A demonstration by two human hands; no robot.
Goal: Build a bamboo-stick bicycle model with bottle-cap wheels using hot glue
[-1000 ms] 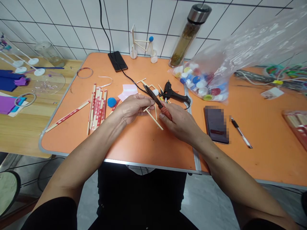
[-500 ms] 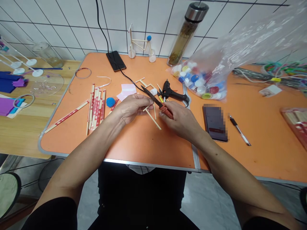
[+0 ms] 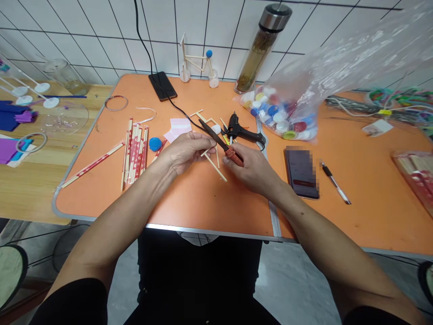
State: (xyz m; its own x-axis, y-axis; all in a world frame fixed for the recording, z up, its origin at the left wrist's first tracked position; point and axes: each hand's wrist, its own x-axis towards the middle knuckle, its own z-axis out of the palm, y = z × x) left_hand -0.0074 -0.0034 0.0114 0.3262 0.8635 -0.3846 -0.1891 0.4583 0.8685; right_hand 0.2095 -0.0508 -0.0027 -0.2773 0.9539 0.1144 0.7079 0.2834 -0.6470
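Over the middle of the orange table, my left hand [image 3: 186,153] pinches a small frame of thin pale wooden sticks [image 3: 217,169]. One stick points down to the right from it, and the fingertips hide part of the joint. My right hand [image 3: 252,166] is closed round the red-brown handle of a knife-like tool with a long dark blade [image 3: 214,134]. Its blade slants up to the left, beside my left fingertips; whether it touches the sticks I cannot tell. Just beyond my hands lie a black glue gun [image 3: 241,128], a white cap [image 3: 215,129] and more joined sticks [image 3: 196,113].
Left of my hands are wrapped chopsticks [image 3: 135,153] and a blue cap [image 3: 155,144]. A small stick bicycle [image 3: 198,63] and a glass tea bottle [image 3: 259,54] stand at the back. Rightward are a bag of bottle caps [image 3: 280,113], a phone [image 3: 301,171] and a pen [image 3: 335,183].
Both hands keep their grip and place, with almost no movement. The screen of the phone on the right looks slightly brighter, and the whole view has shifted a little.
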